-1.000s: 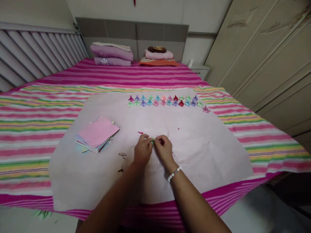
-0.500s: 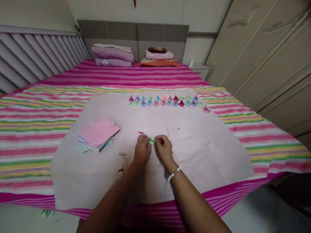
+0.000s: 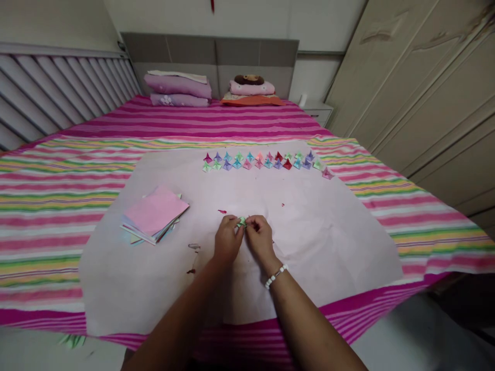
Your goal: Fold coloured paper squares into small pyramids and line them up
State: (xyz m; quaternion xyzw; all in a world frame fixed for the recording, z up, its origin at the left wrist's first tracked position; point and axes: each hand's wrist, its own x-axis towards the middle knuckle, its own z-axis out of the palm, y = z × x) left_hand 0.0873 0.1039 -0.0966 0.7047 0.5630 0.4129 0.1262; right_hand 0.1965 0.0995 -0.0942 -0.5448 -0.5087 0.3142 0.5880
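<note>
Between my two hands is a small light-green folded paper piece point(image 3: 242, 221), held low over the pale sheet point(image 3: 332, 257). My left hand point(image 3: 227, 239) pinches its left side with thumb and fingers. On the opposite side, the fingertips of my right hand point(image 3: 261, 236) are closed on the same paper; a white beaded bracelet point(image 3: 276, 276) circles that wrist. The fingers partly cover the piece, so its exact folds are hidden. Farther back, two rows of small folded paper pieces point(image 3: 247, 164) in several colours stand on the sheet.
A stack of square coloured paper point(image 3: 157, 211), pink on top, lies to the left. Small dark-red scraps point(image 3: 221, 211) dot the sheet. Striped bedding point(image 3: 42, 206) surrounds it. Folded bedding point(image 3: 178, 88) rests by the headboard point(image 3: 209, 51). Green paper point(image 3: 72, 340) lies on the floor.
Both hands stay at nearly the same spot. My left thumb and fingers have shifted closer in on the green paper, which shows slightly less. The whole view has drifted slightly.
</note>
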